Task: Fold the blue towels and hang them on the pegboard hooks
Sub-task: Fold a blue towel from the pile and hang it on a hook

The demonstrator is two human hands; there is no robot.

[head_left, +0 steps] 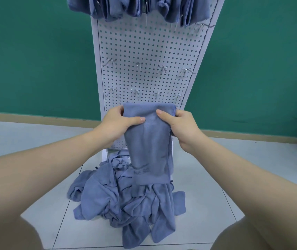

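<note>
Both hands hold a folded blue towel [149,141] by its top edge, in front of the white pegboard [149,56]. The left hand [116,121] pinches the left corner, thumb across the cloth; the right hand [182,125] grips the right (its fingers hidden behind). Near, a heap of unfolded towels [126,201] lies on the floor; far up, hung towels [138,8] drape.

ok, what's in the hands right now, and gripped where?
One folded blue towel, held at its top fold: left hand pinches the left side, right hand the right. The rest hangs free above the pile.
</note>
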